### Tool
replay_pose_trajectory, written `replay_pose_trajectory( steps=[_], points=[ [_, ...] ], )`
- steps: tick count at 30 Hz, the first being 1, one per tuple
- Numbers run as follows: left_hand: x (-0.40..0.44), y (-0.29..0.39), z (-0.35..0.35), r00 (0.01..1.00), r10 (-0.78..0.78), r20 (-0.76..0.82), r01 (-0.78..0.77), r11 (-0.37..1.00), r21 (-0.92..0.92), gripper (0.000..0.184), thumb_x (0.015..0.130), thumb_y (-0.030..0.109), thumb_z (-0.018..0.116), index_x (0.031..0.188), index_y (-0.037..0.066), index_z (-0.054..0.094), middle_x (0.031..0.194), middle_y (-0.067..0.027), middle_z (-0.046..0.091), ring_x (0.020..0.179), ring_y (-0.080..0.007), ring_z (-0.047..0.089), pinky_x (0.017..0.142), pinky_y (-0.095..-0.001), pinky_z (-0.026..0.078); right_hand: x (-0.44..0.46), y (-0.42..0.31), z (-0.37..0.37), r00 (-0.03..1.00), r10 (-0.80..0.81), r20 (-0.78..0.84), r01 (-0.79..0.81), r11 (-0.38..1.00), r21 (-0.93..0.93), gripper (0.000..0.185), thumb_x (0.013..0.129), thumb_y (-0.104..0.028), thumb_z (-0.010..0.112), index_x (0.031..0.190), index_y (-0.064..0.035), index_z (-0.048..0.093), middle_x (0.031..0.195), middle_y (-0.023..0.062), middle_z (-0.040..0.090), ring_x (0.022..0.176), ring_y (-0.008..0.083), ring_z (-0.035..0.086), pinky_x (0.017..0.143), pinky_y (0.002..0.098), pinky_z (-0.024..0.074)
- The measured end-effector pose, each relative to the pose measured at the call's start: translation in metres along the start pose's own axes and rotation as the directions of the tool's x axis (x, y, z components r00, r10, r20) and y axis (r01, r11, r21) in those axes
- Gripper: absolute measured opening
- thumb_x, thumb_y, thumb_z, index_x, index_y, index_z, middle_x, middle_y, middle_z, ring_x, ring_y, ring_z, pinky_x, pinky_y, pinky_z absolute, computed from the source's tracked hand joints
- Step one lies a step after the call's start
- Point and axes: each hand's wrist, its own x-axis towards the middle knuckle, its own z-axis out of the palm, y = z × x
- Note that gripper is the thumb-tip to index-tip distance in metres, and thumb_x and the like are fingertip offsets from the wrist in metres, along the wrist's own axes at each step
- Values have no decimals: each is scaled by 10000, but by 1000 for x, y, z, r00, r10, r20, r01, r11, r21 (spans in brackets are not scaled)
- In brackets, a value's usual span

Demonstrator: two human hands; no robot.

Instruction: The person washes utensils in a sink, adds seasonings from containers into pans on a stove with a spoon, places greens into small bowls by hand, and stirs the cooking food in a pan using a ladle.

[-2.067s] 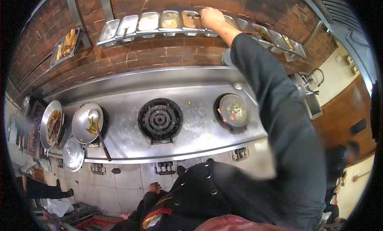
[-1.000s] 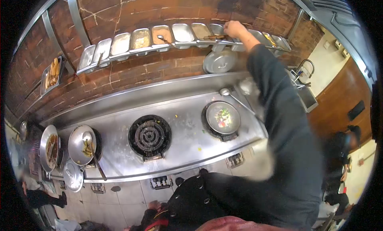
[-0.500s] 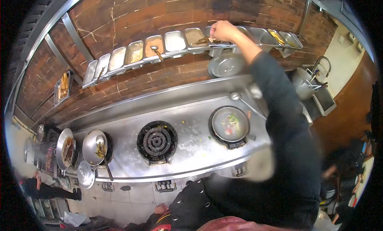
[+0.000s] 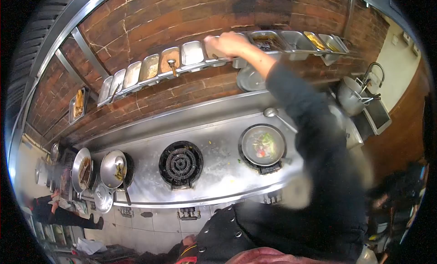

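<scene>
My right hand (image 4: pixel 230 44) reaches out over the row of metal seasoning pans, slightly blurred, with its fingers drawn together. Whatever they pinch, if anything, is too small to make out. Below it sits a pan of beige powder (image 4: pixel 214 49), partly covered by the hand. To its left is a pan of white seasoning (image 4: pixel 192 53); to its right, a pan with dark contents (image 4: pixel 267 41). At the bottom edge, by a red and yellow trim, my left hand (image 4: pixel 189 240) shows only in part, its fingers unclear. A wok (image 4: pixel 248 150) holding vegetables in liquid sits on the right burner.
A ladle (image 4: pixel 271 112) lies behind the wok. The middle burner (image 4: pixel 180 160) bears no pan. Two woks with food stand at left, one a silver wok (image 4: pixel 108 170), near a metal lid (image 4: pixel 104 199). A person (image 4: pixel 57 211) stands at far left. A stockpot (image 4: pixel 349 95) holds utensils at right.
My right hand has moved left along the seasoning pans, from near the dark one to the beige powder. The view has shifted slightly. The wok has stayed on its burner.
</scene>
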Motion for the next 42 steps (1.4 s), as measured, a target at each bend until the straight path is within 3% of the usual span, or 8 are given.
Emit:
replay_pose_trajectory(
  steps=[2,6,8,10,19,23,37,42],
  points=[
    [1,-1,3,1000,4,0,-4,1000,-9,256,856,335,576,992,126,634,933,-49,650,942,-236,604,788,-402,488,36,39,9,949,-67,-309,36,994,-105,663,915,-562,431,931,41,704,928,245,691,956,333,676,864,454,513],
    [4,-5,5,1000,13,6,-12,1000,-8,248,857,329,574,988,127,631,921,-44,645,922,-231,603,768,-400,484,9,35,-4,979,196,48,-178,951,-252,437,806,-385,656,954,22,713,966,204,703,927,323,687,805,388,554],
    [6,-7,6,1000,18,10,-18,1000,-9,244,857,326,574,987,128,630,915,-42,643,911,-229,602,758,-399,482,20,48,5,970,206,132,-158,940,-304,322,809,-260,652,971,11,715,997,202,699,935,320,689,793,372,560],
    [8,-6,4,1000,20,14,-20,1000,-13,240,857,323,573,985,128,628,909,-40,641,901,-226,601,748,-398,481,56,88,19,986,-41,-164,-47,866,-497,264,833,-166,598,1004,0,713,1054,217,682,971,319,682,818,397,557],
    [32,10,-7,1000,-4,18,5,998,-66,222,857,310,568,978,131,621,883,-31,630,854,-214,597,702,-393,472,77,106,15,870,-248,-426,-126,723,-679,203,850,-192,563,886,-100,740,944,94,720,983,243,658,775,379,550],
    [37,17,-12,999,-21,25,23,995,-98,214,857,304,567,975,133,618,872,-27,626,834,-209,596,682,-391,468,74,111,21,925,-286,-248,-41,575,-817,199,859,-184,556,889,-112,739,931,81,718,1017,222,618,785,373,493],
    [43,20,-14,999,-25,38,30,992,-126,187,857,284,560,963,138,607,831,-12,610,761,-191,590,611,-383,455,105,188,13,943,-329,-54,216,726,-652,148,775,-232,590,760,-187,731,749,61,684,702,290,648,658,398,514],
    [38,19,-10,999,-15,34,19,993,-113,177,858,277,558,959,139,603,817,-7,604,735,-185,588,586,-380,450,61,174,-10,987,-108,-119,57,927,-370,170,796,-166,575,791,-128,741,733,63,692,662,236,630,629,374,483]
  ],
)
